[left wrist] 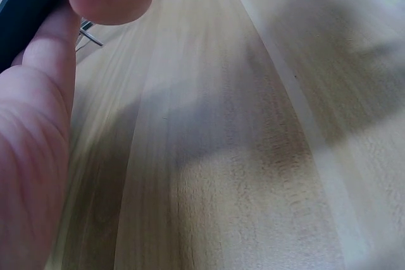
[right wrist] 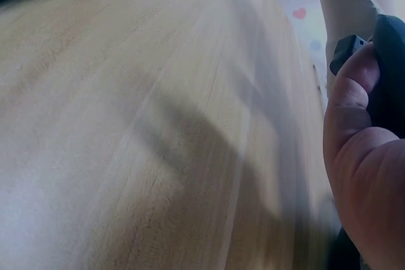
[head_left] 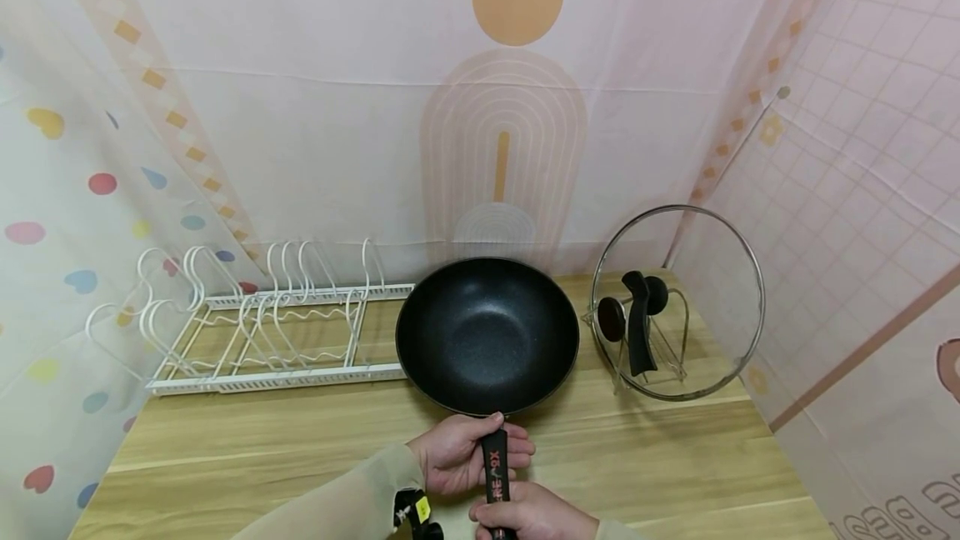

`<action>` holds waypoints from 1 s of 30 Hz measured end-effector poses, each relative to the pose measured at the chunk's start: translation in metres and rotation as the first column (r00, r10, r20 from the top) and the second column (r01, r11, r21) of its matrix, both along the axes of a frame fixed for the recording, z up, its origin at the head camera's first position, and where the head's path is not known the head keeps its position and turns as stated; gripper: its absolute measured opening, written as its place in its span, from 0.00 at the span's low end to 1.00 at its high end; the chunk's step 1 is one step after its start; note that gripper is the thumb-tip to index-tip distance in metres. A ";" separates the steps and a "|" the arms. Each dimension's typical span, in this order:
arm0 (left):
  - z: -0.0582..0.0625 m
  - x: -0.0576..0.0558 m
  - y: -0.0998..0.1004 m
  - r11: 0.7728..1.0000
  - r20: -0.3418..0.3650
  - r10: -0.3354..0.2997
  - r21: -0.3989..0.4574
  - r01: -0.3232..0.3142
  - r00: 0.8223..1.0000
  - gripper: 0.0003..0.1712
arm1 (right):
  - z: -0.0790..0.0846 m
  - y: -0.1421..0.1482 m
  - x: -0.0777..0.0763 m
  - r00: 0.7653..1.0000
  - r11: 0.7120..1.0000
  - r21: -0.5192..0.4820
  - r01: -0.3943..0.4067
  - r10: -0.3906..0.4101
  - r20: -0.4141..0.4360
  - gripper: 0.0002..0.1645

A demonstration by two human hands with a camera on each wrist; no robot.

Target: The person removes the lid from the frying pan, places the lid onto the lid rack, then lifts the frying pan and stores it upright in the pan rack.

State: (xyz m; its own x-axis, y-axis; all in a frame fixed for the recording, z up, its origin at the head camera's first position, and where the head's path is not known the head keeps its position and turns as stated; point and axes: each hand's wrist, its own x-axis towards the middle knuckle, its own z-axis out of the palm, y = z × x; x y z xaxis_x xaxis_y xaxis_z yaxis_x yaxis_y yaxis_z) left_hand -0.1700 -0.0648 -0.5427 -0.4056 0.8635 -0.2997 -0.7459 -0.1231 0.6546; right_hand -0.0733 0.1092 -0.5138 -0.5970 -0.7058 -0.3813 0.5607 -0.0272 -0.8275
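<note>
A black wok (head_left: 487, 340) faces me with its bowl up and its lettered handle (head_left: 495, 469) pointing toward me. My left hand (head_left: 453, 452) holds the handle close to the bowl, thumb on top and fingers passing underneath. Lower down, my right hand (head_left: 536, 513) grips the handle's end. In the left wrist view, part of the dark handle shows beside my left hand (left wrist: 31, 143). The right wrist view has my right hand (right wrist: 367, 169) curled about the dark handle. Whether the wok touches the table cannot be told.
A white wire dish rack (head_left: 300, 377) stands on the wooden table (head_left: 247, 448) to the left, its end close to the wok. At the right, a glass lid (head_left: 762, 307) with a black knob leans upright in a small metal stand (head_left: 684, 315). Patterned curtains hang behind.
</note>
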 end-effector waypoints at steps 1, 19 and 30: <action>0.000 0.000 0.000 1.000 0.002 0.005 -0.003 -0.005 1.000 0.29 | 0.000 0.000 0.000 1.000 1.000 -0.004 0.004 -0.004 -0.001 0.13; 0.002 0.002 0.003 0.999 -0.007 0.036 -0.020 -0.036 0.999 0.21 | -0.003 -0.003 0.005 0.997 0.997 0.011 0.078 -0.078 0.008 0.16; 0.006 0.003 0.004 1.000 0.047 0.029 -0.001 -0.029 0.998 0.16 | -0.005 -0.006 0.008 0.994 0.993 0.071 0.096 -0.099 0.041 0.17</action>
